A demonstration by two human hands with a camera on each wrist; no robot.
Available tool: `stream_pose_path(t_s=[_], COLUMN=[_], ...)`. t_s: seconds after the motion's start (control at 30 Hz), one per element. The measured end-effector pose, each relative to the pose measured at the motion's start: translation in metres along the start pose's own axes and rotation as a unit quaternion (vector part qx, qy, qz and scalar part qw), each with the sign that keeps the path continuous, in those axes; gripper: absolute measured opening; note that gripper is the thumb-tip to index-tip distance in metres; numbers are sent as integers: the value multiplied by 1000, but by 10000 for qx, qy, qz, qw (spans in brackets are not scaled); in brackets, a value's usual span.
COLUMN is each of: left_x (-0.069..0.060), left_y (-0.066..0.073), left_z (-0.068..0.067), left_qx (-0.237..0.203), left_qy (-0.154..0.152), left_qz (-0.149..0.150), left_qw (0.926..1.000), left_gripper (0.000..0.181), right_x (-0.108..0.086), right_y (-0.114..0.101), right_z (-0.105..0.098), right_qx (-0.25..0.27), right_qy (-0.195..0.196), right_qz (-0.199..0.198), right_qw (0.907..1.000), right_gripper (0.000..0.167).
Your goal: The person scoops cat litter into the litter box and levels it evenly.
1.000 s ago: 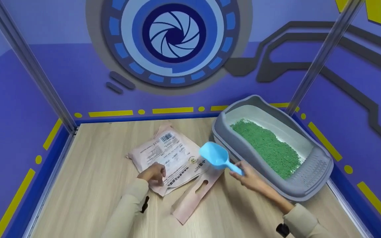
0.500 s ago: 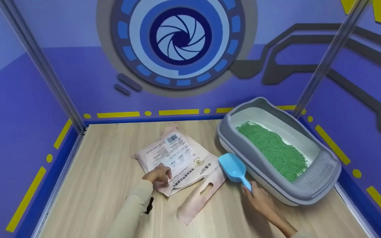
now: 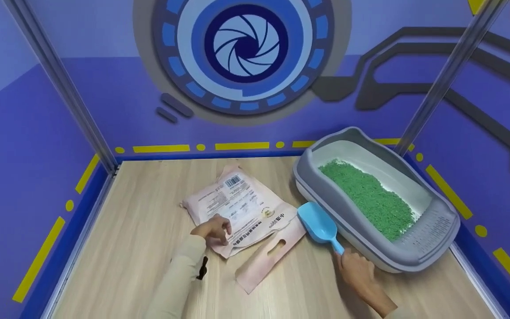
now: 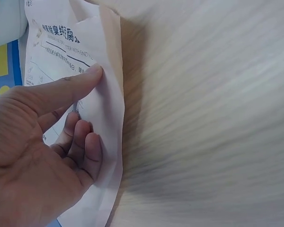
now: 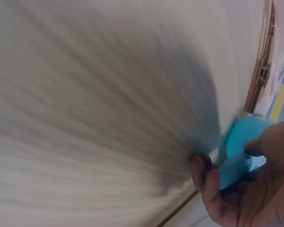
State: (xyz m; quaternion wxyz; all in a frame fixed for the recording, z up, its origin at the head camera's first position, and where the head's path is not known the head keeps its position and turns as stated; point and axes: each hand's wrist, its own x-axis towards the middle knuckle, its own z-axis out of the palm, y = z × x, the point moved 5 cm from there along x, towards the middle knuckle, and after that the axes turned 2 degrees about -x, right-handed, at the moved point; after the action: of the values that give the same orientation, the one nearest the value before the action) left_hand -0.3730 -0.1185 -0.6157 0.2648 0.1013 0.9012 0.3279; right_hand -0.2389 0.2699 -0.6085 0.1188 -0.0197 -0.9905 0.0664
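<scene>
My right hand (image 3: 358,271) grips the handle of a light blue plastic scoop (image 3: 319,221). The scoop lies low over the table beside the litter box, hollow side up; whether it touches the tabletop I cannot tell. In the right wrist view, fingers curl around the scoop's handle (image 5: 234,172). My left hand (image 3: 214,228) is over the near left edge of a pale pink cat litter bag (image 3: 246,199), fingers loosely bent and nothing held. From the left wrist view, the thumb lies over the printed bag (image 4: 111,118); contact is unclear.
A grey and white litter box (image 3: 432,230) holding green litter (image 3: 370,195) stands at the right. A torn-off pink strip (image 3: 270,257) with a handle slot lies in front of the bag. Purple-blue walls bound the wooden table (image 3: 148,199) at back and sides.
The right hand has brought the scoop down and toward me, beside the litter box, turning it so the handle points nearer me. The left hand stays by the bag. The head view has shifted slightly.
</scene>
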Motion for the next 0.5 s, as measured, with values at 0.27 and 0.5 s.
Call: stream_pose_path(t_s=[0.27,0.5], left_x=[-1,-4], left_y=[-4,-5], left_z=[-10,-8], left_qx=[73,205], left_qy=[-74,-96], left_qz=[-8,188], left_qw=[9999,9996], left_gripper=[27,26], right_x=[4,0], right_y=[1,5], right_z=[5,1], right_qx=[-158,-251], right_qy=[-71,147], right_qz=[-9,93], right_qw=[9998,9995], right_gripper=[44,45])
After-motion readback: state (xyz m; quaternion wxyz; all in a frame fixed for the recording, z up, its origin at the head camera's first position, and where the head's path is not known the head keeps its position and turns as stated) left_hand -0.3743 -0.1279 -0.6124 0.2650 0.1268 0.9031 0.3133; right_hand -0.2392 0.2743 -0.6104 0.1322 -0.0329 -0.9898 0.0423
